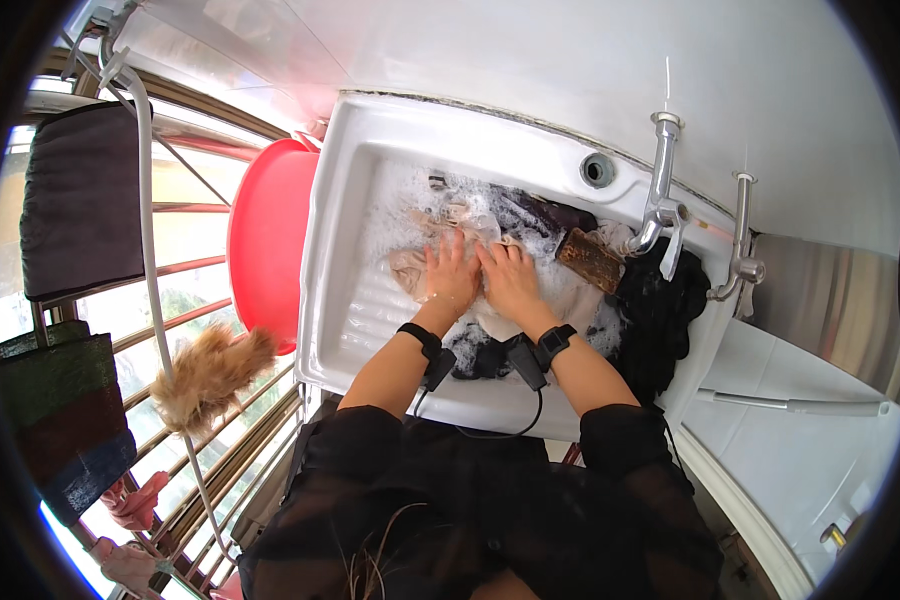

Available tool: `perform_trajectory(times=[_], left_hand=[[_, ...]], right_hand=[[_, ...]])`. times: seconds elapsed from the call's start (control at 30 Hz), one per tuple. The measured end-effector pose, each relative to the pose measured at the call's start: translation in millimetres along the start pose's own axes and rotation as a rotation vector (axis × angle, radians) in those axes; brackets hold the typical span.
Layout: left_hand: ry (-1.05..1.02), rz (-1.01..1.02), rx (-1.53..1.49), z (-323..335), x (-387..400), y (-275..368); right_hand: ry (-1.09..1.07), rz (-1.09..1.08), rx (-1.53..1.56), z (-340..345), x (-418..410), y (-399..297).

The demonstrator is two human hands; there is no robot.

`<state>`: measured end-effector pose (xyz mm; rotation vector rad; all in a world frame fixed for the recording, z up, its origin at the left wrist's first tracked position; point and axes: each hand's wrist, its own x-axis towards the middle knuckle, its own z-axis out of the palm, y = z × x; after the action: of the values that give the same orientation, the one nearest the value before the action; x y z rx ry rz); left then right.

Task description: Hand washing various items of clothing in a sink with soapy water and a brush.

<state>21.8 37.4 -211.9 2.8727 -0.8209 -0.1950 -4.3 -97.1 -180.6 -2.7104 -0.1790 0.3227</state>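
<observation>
In a white ceramic sink, my left hand and my right hand lie side by side on wet beige cloth amid suds. Both press on it with the palms down; whether the fingers grip any fold cannot be made out. The cloth spreads over the ribbed washboard slope of the sink. Just right of my right hand, a brown wooden brush or block rests on the laundry. Dark wet fabric lies behind the hands, and black cloth is heaped at the sink's right end.
Two chrome taps come from the wall above the sink's right side. A round overflow hole is in the back ledge. A red plastic basin stands against the left rim. Further left are a white hose, a fluffy tan duster and window bars.
</observation>
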Motion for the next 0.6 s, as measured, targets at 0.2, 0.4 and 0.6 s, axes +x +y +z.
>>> perform_trajectory(times=[0.2,0.4,0.6], left_hand=[[-0.366,0.025,0.162,25.9,28.9,-16.4],[-0.216,-0.035,-0.154,-27.0,11.6,-61.2],[-0.103,-0.326,-0.88,-32.7,-16.1,-78.2]], right_hand=[[-0.37,0.131,-0.077,29.5,42.8,24.9],[-0.049,0.212,0.242,-3.3,27.5,31.5],[0.065,0.385,0.434,-9.6,-6.7,9.2]])
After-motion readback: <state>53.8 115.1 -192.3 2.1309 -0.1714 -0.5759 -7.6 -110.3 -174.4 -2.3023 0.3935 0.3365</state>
